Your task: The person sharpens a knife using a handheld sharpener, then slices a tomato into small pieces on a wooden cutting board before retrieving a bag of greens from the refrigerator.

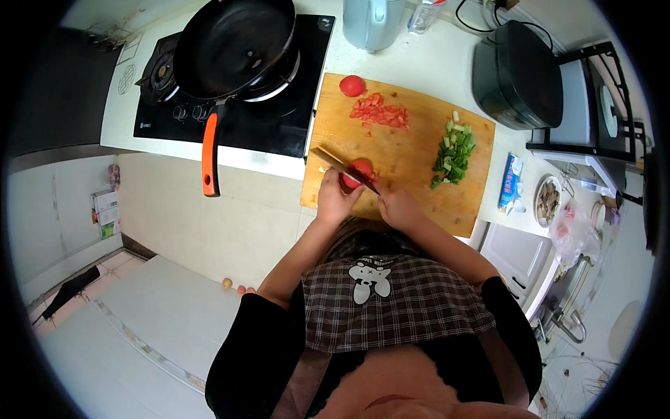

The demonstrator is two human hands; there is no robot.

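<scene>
On the wooden cutting board, my right hand grips a kitchen knife, its blade lying across a red tomato. Fingers of my left hand press on the tomato's near side, thumb and fingertips against it. Toward the board's far edge lie diced tomato pieces with another tomato piece, rounded side up, beside them. Chopped green vegetable forms a heap on the right part of the board. The knife and fingers partly cover the tomato being held.
A black frying pan with an orange handle rests on the gas hob at left. Behind the board stands a pale blue jug. To the right are a dark lidded container, a blue packet and a bowl of food.
</scene>
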